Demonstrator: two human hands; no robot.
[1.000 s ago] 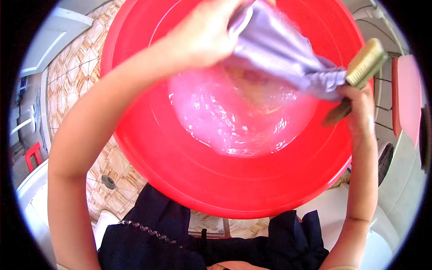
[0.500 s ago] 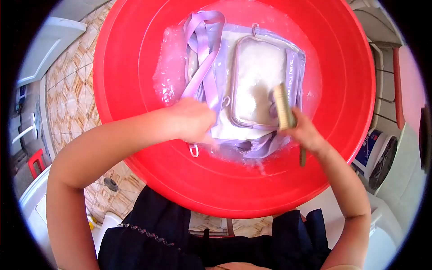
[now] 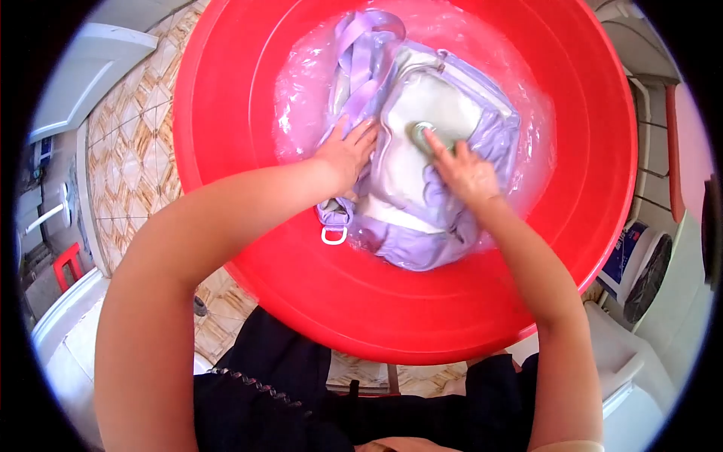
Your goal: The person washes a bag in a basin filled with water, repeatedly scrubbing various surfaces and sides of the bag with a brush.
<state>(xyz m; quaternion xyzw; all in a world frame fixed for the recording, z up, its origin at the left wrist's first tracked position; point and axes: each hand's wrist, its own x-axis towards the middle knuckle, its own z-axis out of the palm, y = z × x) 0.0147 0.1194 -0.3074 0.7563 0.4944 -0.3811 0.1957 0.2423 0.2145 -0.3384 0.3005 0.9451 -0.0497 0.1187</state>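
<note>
A lilac and white bag [image 3: 410,169] lies in soapy water inside a large red basin [image 3: 361,316]. My left hand [image 3: 346,158] rests on the bag's left side with its fingers spread, beside the lilac strap [image 3: 361,56]. My right hand [image 3: 471,177] grips a greenish scrubbing brush [image 3: 423,138], pressed against the bag's white front panel; the bristles are hidden underneath. Below my left hand, a white ring [image 3: 334,236] hangs from a lilac strap end.
Patterned floor tiles [image 3: 128,158] show left of the basin. A white and blue bucket [image 3: 629,260] stands at the right. At the far left are a white door [image 3: 90,75] and a small red stool [image 3: 69,264].
My right hand has brought the brush from above the bag's right edge down onto its white panel. My left hand has gone from closed to spread on the bag, which has tilted.
</note>
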